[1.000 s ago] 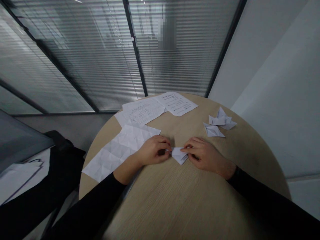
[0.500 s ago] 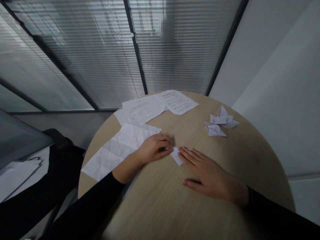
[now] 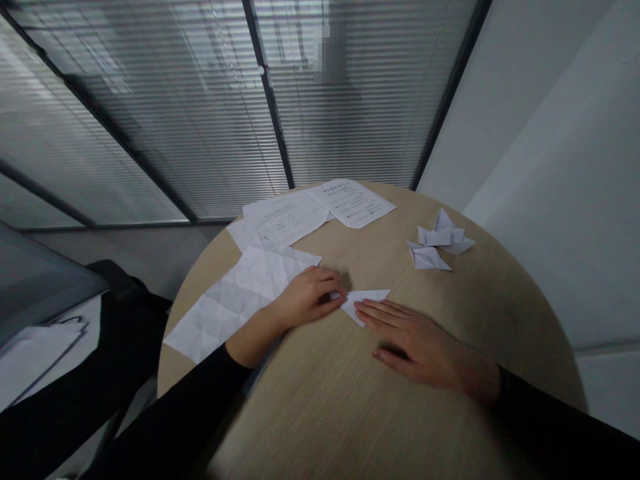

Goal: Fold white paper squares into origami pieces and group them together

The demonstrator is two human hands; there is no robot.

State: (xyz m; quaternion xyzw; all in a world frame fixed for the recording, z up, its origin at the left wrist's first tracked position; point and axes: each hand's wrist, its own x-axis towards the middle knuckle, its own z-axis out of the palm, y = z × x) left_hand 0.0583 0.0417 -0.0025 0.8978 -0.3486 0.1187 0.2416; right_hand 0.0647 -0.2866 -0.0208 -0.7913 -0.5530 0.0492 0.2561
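A small folded piece of white paper (image 3: 352, 304), roughly triangular, lies on the round wooden table (image 3: 310, 387) between my hands. My left hand (image 3: 313, 295) pinches its left end with thumb and fingers. Across its right part rests my right hand (image 3: 400, 333), fingers stretched out flat and thumb apart, covering some of the lower edge. Under and behind my left forearm spreads a creased sheet of white paper (image 3: 230, 300) with a grid of fold lines.
Several folded paper shapes (image 3: 440, 240) sit together at the back right of the table. Printed sheets (image 3: 355, 203) overlap at the far edge. Left of the table, more papers (image 3: 45, 347) lie on something dark. Glass panels with blinds (image 3: 200, 120) stand behind.
My right hand has shifted slightly down along the folded paper, and more of the paper's upper right edge shows. My left hand keeps its pinch in nearly the same place.
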